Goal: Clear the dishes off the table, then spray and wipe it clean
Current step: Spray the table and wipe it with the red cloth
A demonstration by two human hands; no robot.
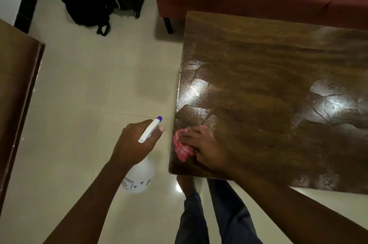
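While the left hand point(135, 144) grips the bottle point(140, 178) just off the bench point(268, 74), the right hand point(209, 148) presses open-fingered on the cloth point(182, 150) at its near left corner, most surface lying rightward.

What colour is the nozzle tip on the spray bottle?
Blue, on a white trigger head; the spray bottle in the left hand shows it in the head view.
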